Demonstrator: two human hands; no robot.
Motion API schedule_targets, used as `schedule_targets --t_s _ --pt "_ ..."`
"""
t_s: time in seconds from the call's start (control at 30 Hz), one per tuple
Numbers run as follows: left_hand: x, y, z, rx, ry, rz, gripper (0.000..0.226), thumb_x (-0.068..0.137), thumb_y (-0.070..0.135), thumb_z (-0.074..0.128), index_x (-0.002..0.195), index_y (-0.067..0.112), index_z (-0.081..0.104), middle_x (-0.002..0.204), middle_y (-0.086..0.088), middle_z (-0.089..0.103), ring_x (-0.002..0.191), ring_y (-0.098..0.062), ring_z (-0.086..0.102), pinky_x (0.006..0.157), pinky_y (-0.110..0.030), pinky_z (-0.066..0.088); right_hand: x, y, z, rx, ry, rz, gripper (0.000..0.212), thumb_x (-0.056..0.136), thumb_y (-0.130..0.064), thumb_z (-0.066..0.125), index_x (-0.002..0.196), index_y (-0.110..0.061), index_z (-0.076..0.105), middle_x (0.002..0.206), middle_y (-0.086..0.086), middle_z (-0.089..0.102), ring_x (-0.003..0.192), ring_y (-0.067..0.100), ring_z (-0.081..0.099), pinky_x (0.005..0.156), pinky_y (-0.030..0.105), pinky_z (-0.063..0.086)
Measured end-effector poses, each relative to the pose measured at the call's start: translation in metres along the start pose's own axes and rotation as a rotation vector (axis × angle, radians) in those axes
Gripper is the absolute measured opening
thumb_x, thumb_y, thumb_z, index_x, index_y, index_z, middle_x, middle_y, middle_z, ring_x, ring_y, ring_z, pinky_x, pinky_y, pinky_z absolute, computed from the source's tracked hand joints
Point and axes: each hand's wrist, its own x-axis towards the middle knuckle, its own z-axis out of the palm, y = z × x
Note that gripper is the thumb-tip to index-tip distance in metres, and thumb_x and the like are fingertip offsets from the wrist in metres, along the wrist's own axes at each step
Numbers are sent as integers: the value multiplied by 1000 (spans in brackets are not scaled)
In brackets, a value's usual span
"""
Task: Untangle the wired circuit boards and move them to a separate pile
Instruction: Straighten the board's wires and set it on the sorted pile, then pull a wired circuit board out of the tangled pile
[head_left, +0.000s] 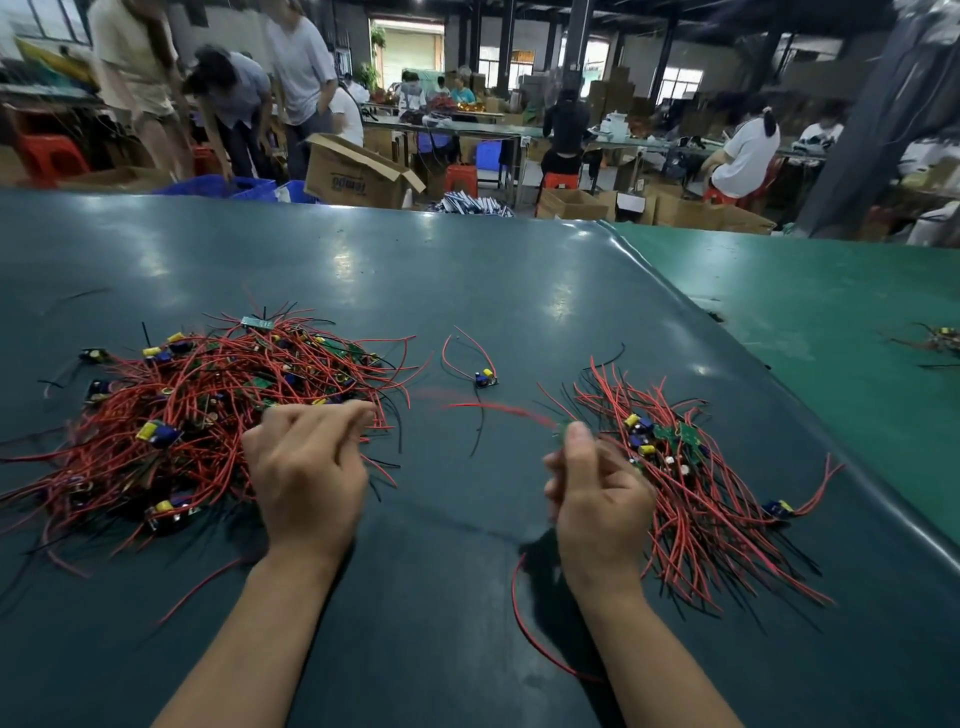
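Note:
A big tangled heap of small circuit boards with red and black wires (197, 410) lies on the left of the dark green mat. A smaller, straighter pile of the same boards (691, 478) lies on the right. My left hand (306, 467) is at the right edge of the big heap, fingers curled around red wires there. My right hand (597, 488) pinches a small green board at the left edge of the right pile; blurred red and black wires trail from it to the left. One single board with looped red wires (484, 378) lies alone between the piles.
The dark mat (467, 270) ends at a raised lip on the right, beside a lighter green table (810, 291) with another wired board (935, 340). A loose red wire (540, 649) curves under my right forearm. People, cardboard boxes and stools fill the workshop beyond the table.

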Motion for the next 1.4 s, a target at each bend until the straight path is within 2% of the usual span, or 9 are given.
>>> schedule_targets --t_s 0.13,0.27,0.43,0.57,0.8,0.97,1.1,1.27,1.4 --pt "-1 -5 2 121 -50 -197 8 88 13 71 95 12 75 86 -7 73 87 -34 54 76 -42 35 18 -3 -9 334 254 264 36 97 -41 55 80 -11 63 52 -1 61 33 9 46 33 19 35" --pt "-2 -3 8 238 -118 -221 16 85 12 71 101 14 74 105 -8 68 102 -35 51 84 -48 38 20 2 -9 354 119 438 38 98 -39 55 91 -3 64 58 6 68 36 11 52 34 19 41" --pt "-1 -4 8 336 -226 -373 36 87 15 68 122 8 66 130 -16 58 119 -39 46 96 -54 36 11 7 -4 59 -103 278 29 101 -27 52 83 -9 68 59 1 66 44 13 55 37 22 42" --pt "2 -9 3 223 -177 -370 32 87 7 67 120 5 66 120 -17 61 111 -39 53 95 -50 42 2 11 0 -290 -266 77 25 97 -29 58 76 -20 69 67 -4 69 59 15 61 56 40 51" --pt "11 -20 0 302 -183 -452 44 85 20 75 126 8 64 115 -18 68 111 -39 47 90 -50 38 1 7 -2 -291 -282 83 25 97 -23 59 75 -20 70 62 -1 68 52 11 56 56 34 46" --pt "10 -15 -9 236 48 -300 43 81 24 78 119 8 67 101 -16 70 96 -39 52 81 -47 38 0 4 0 -326 -310 68 25 97 -24 58 76 -19 70 60 -5 67 51 15 55 53 39 46" --pt "10 -8 -14 65 232 -63 32 91 23 71 117 3 68 101 -19 63 95 -34 57 88 -41 43 -1 4 0 -297 -312 59 25 97 -24 58 76 -20 70 60 -2 66 48 13 52 49 31 43" --pt "-7 30 -4 -355 -19 276 29 90 4 70 118 1 68 111 -16 63 102 -29 62 89 -42 52 -5 -5 4 154 -557 366 35 84 -42 62 89 -10 73 71 10 69 54 14 60 40 23 46" --pt "-17 46 8 -407 -134 445 29 85 3 74 114 -2 70 112 -16 68 100 -27 67 84 -41 55 -6 -3 5 257 -708 481 37 85 -42 61 86 -8 75 79 14 70 59 18 65 44 25 52"
